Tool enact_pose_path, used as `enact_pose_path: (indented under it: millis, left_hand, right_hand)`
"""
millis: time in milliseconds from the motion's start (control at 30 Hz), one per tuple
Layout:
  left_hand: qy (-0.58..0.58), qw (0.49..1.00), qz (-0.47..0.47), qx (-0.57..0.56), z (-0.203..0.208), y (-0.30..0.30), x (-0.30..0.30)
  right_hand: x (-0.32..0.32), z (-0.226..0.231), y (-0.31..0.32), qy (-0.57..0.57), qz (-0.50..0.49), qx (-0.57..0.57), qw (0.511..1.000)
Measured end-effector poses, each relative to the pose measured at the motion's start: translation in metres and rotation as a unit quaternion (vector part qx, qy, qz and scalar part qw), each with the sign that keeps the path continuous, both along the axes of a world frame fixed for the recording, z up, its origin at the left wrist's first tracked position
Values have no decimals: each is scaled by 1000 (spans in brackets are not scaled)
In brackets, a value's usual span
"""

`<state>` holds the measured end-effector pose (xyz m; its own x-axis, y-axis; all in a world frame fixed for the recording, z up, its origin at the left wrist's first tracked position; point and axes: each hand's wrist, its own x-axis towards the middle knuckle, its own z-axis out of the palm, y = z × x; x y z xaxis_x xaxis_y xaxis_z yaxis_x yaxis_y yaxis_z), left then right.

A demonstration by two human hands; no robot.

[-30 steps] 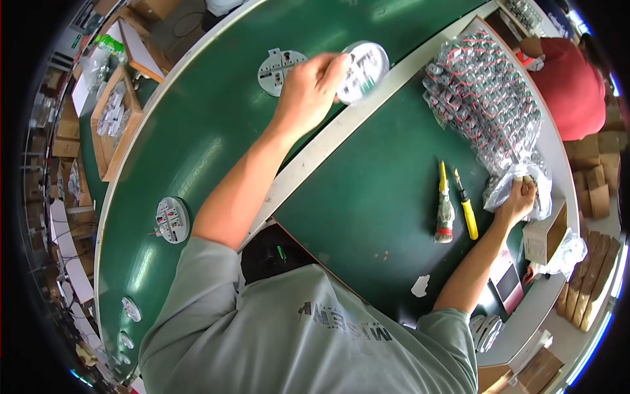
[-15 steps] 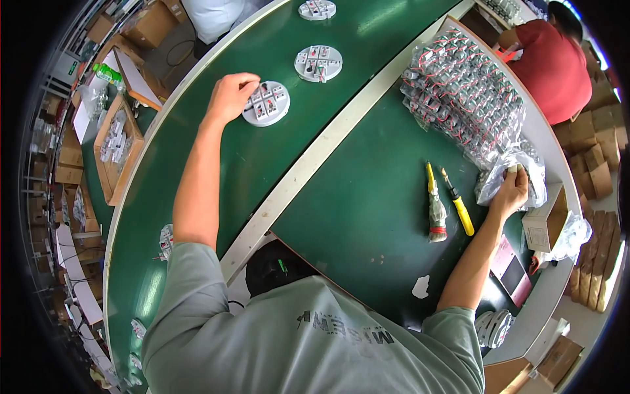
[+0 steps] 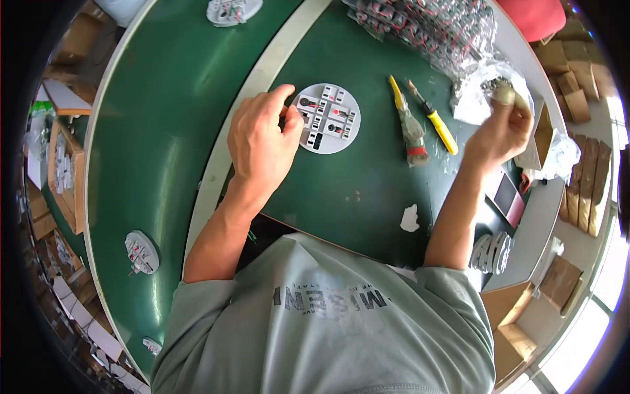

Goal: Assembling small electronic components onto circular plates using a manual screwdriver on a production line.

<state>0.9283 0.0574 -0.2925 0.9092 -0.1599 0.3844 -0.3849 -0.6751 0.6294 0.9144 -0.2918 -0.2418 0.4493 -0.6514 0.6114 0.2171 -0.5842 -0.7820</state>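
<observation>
At the left edge of a round pale-grey plate (image 3: 355,108) my left hand (image 3: 262,138) is closed, its thumb and index finger at the rim. Small white connector blocks with red and black parts cover the plate, which is on the green worktop (image 3: 341,217). My right hand (image 3: 500,131) is raised at the mouth of a clear plastic bag (image 3: 469,98) with small metal pieces inside. Its fingers are pinched together, a pale cover on one fingertip; whatever is between them is too small to make out. Between the hands lie a yellow-handled screwdriver (image 3: 442,131) and a wrapped yellow tool (image 3: 411,128).
Wired parts (image 3: 426,29) in clear wrap fill the far right. A pale rail (image 3: 262,69) divides the worktop from a green belt (image 3: 164,131) carrying more round plates (image 3: 142,252). A stack of grey discs (image 3: 492,253) and a pink-edged device (image 3: 505,199) are at right.
My left hand has brought the round plate from the belt across the rail onto the worktop. My right hand stays by the bag, its fingers now raised. The whole view has shifted.
</observation>
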Motion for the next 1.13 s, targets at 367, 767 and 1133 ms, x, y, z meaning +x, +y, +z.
enact_pose_path:
  millis: [367, 767, 1133]
  left_hand:
    - [-6, 990, -131, -42, 8, 3, 3]
    - [82, 972, -220, -12, 10, 0, -6]
    - [75, 973, -219, 10, 10, -5, -5]
  right_hand:
    - [-48, -26, 146, 222, 297, -276, 887]
    - [-49, -19, 150, 234, 302, -318, 868]
    - [4, 64, 66, 320, 235, -249, 883]
